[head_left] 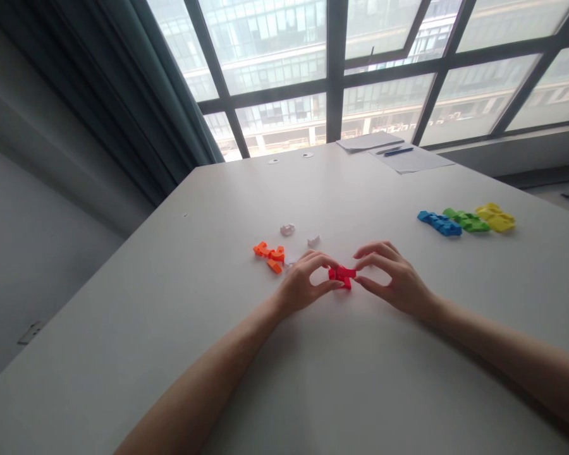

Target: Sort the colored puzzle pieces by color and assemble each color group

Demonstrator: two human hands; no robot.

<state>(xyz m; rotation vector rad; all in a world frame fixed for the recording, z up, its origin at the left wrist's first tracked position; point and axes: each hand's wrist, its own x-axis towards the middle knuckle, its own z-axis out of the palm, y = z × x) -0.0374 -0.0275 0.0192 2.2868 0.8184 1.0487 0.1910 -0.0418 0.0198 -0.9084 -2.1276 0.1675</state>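
Several small red plastic pieces [342, 274] are bunched at the middle of the white table, between my two hands. My left hand [304, 283] grips them from the left, with the thumb in front and the fingers behind. From the other side, my right hand [398, 278] pinches the right end of a red piece between thumb and index finger; its other fingers are bent above. How the red pieces join is too small to make out. Orange pieces [270, 255] lie loose just beyond my left hand, beside a few white pieces [287, 229], one partly hidden by that hand.
On the right of the table [171, 316] lie blue [439, 223], green [466, 220] and yellow [495, 217] groups of pieces, side by side. Papers [370, 141] and a blue pen [398, 151] rest at the far edge, before the window. A dark curtain [137, 95] hangs at left.
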